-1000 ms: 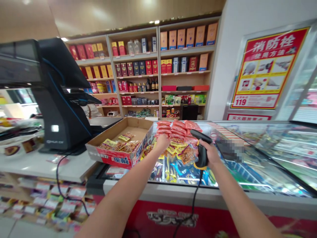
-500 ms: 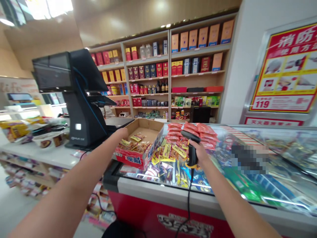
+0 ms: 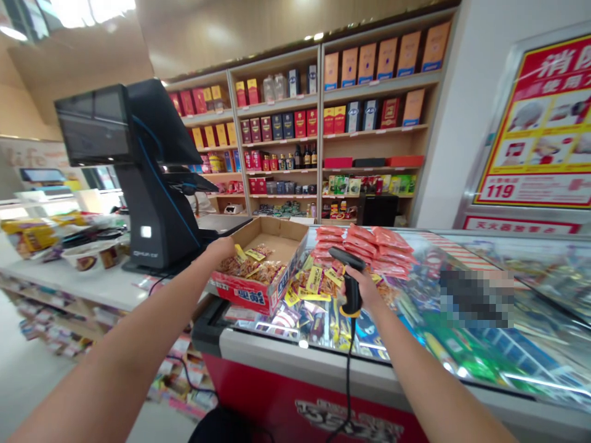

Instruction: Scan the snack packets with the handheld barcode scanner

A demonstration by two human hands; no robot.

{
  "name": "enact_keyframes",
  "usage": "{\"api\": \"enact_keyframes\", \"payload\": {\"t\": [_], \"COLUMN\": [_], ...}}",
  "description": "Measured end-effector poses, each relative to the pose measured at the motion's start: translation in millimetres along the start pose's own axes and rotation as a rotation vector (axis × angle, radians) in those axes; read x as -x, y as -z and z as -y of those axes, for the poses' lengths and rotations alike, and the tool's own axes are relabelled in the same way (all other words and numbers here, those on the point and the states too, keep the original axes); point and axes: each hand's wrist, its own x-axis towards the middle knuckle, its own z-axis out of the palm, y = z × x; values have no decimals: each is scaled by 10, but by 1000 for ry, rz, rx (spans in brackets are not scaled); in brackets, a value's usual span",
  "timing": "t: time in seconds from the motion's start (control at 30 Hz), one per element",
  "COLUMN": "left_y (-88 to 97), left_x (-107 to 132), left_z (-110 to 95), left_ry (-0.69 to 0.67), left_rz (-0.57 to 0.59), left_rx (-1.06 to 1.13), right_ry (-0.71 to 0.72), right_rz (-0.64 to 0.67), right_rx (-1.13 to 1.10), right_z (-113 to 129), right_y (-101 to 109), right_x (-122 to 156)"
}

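A black barcode scanner [image 3: 353, 294] with yellow trim is in my right hand [image 3: 364, 283], fingers wrapped round its handle, its head pointing left. At the left side of an open cardboard box [image 3: 244, 298] is my left hand [image 3: 223, 247]; its fingers are mostly hidden, and whether they hold anything does not show. Inside the box lie snack packets [image 3: 266, 271] with yellow labels. More yellow-labelled packets [image 3: 314, 280] lie loose on the glass top of the freezer [image 3: 295, 357], between box and scanner. Behind the scanner are stacked orange-red packets [image 3: 364, 240].
A black cash register terminal [image 3: 159, 191] stands on the white counter [image 3: 92, 286] to the left. The scanner's cable [image 3: 349, 375] hangs down the freezer front. Shelves of boxed goods [image 3: 295, 123] line the back wall, with a red poster [image 3: 540, 129] at the right.
My right hand has shifted slightly left and down with the scanner. My left hand stays at the box's left side, a little lower. The camera view has shifted slightly.
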Motion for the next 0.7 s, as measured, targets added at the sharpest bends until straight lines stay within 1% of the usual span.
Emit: {"api": "enact_keyframes", "payload": {"t": [0.07, 0.13, 0.17, 0.2, 0.23, 0.27, 0.3, 0.33, 0.4, 0.43, 0.47, 0.5, 0.57, 0.6, 0.63, 0.7], "left_y": [84, 173, 206, 224, 223, 202, 161, 101, -64, -165, -276, -393, -644, -773, -899, -1130], "left_x": [17, 61, 95, 138, 191, 254, 327, 408, 583, 670, 750, 820, 920, 949, 968, 982], "left_z": [-102, -282, -400, -531, -675, -826, -981, -1136, -1424, -1549, -1657, -1744, -1856, -1881, -1891, -1875], "left_ry": [40, 48, 37, 22, 12, 6, 19, 43, 56, 48, 34, 22, 23, 43, 77, 171], "left_rz": [-20, -120, -189, -247, -275, -263, -198, -94, 183, 305, 399, 460, 529, 531, 512, 429], "left_rx": [-46, 2, 87, 219, 390, 596, 833, 1073, 1473, 1614, 1723, 1802, 1882, 1900, 1910, 1907], "right_ry": [10, 8, 4, 0, 0, 3, 11, 22, 44, 53, 60, 63, 61, 57, 53, 50], "right_rz": [9, 16, 18, 19, 18, 17, 15, 12, -1, -9, -17, -26, -42, -51, -59, -68], "right_rx": [-8, -18, -24, -32, -41, -52, -66, -83, -117, -132, -142, -150, -160, -164, -167, -162], "right_z": [22, 35, 36, 35, 33, 33, 36, 43, 64, 76, 86, 94, 100, 97, 93, 79], "right_y": [-4, -11, -11, -10, -7, -3, 1, 4, 8, 9, 11, 12, 17, 19, 21, 23], "right_x": [9, 5, 0, -6, -10, -11, -9, -4, 11, 19, 26, 30, 33, 32, 31, 30]}}
